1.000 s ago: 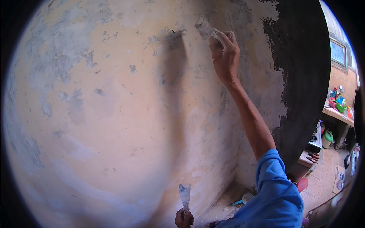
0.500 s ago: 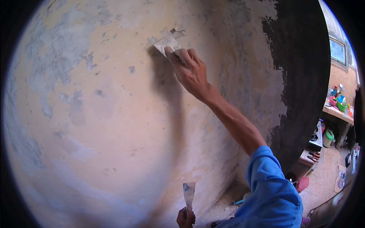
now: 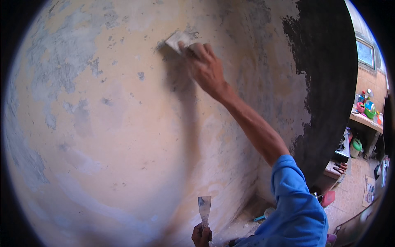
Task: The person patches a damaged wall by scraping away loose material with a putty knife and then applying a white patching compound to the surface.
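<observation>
My right hand (image 3: 207,68) is closed on a pale, flat putty spreader (image 3: 176,39), pressing it to the upper part of a patchy wall (image 3: 135,111). Thumb and fingers grip its near edge, and a grey smear shows on the wall around it. Low in the view, my left hand (image 3: 201,236) is wrapped round the handle of a putty knife (image 3: 204,208). The knife stands upright, its widening metal blade pointing up, stained with pale filler. Most of its handle is hidden in the fingers.
A dark unpainted band (image 3: 325,82) borders the wall on the right. Beyond it are a counter (image 3: 366,121) with colourful dishes, a green-lidded bin (image 3: 356,146), a pink container (image 3: 328,199) and a tiled floor (image 3: 349,201). A blue-handled tool (image 3: 259,218) lies by the wall's foot.
My right hand has slid slightly upward along the wall with the spreader, whose tilt has changed a little. My left hand and the putty knife have hardly moved.
</observation>
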Motion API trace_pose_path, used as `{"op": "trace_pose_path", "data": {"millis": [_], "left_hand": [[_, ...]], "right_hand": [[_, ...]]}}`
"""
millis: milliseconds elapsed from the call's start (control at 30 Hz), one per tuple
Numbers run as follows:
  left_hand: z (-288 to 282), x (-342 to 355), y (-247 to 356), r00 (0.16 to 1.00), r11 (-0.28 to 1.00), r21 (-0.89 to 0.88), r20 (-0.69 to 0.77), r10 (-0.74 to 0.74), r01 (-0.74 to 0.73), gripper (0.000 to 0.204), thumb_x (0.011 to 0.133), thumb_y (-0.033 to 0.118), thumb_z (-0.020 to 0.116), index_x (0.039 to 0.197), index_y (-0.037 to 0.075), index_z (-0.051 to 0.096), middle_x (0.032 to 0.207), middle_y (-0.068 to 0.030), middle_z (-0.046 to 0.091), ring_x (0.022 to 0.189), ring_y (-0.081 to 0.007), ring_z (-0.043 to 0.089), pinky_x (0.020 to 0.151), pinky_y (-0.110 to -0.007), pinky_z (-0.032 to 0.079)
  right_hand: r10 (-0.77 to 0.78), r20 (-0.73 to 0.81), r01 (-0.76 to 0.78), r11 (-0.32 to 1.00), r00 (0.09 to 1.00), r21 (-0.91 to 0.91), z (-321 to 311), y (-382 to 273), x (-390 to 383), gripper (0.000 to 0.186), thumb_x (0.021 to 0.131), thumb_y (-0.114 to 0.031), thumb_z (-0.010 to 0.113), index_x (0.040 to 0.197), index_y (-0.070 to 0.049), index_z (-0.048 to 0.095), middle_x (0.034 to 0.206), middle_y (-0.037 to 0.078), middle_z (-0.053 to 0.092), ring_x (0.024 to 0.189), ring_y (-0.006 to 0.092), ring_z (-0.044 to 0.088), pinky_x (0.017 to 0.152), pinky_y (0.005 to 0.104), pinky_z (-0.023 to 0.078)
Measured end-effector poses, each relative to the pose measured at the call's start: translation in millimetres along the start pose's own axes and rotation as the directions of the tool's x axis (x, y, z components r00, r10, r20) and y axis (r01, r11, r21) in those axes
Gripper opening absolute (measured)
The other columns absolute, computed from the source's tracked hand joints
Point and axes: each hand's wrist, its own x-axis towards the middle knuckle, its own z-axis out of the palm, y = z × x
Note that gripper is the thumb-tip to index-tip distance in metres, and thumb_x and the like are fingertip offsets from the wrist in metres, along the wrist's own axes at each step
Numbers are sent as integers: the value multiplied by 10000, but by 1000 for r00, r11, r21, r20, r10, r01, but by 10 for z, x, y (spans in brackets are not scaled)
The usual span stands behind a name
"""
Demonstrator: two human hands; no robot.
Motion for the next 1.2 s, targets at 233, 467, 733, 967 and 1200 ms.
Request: {"op": "trace_pose_path", "data": {"millis": [233, 467, 733, 967, 1200], "left_hand": [[-30, -101, 50, 996, 996, 8, 21, 88, -88, 404, 978, -76, 442, 1352, 24, 560, 1214, -123, 669, 866, -150, 712, 702, -212, 588], [-11, -91, 18, 988, 986, -73, 28, 152, -149, 365, 984, -39, 473, 1333, 18, 568, 1134, -113, 685, 864, -131, 696, 690, -207, 577], [-16, -31, -153, 971, 941, -260, 39, 236, -218, 274, 995, 86, 529, 1259, 16, 559, 921, -69, 642, 739, -104, 611, 600, -213, 512], [191, -319, 292, 926, 883, -284, -70, 370, -374, 290, 1008, 230, 566, 1191, 10, 518, 685, -8, 534, 532, -86, 490, 467, -218, 409], [84, -85, 7, 978, 935, -288, -25, 207, -206, 237, 996, 254, 580, 1009, 21, 543, 632, -38, 540, 416, -156, 501, 313, -291, 420]], "right_hand": [[120, 22, -120, 993, 993, -15, -24, -19, -54, 501, 751, 20, 677, 1231, -124, 676, 910, 35, 515, 809, 217, 539, 591, 334, 507], [106, 64, -107, 994, 992, 5, -70, -31, -66, 554, 731, 7, 694, 1270, -111, 646, 906, 40, 516, 804, 220, 533, 604, 344, 515], [14, 118, -11, 1000, 993, -26, -62, 33, 16, 457, 798, -39, 622, 1254, -56, 613, 981, 77, 501, 878, 248, 543, 601, 331, 564], [118, 67, -115, 992, 991, -54, 3, 166, 111, 503, 759, -19, 639, 1259, -65, 614, 979, 67, 499, 860, 238, 534, 589, 332, 564], [199, 64, -198, 980, 978, -21, 7, 104, 138, 563, 742, 30, 683, 1283, -117, 629, 938, 58, 525, 831, 240, 552, 612, 368, 532]]}}
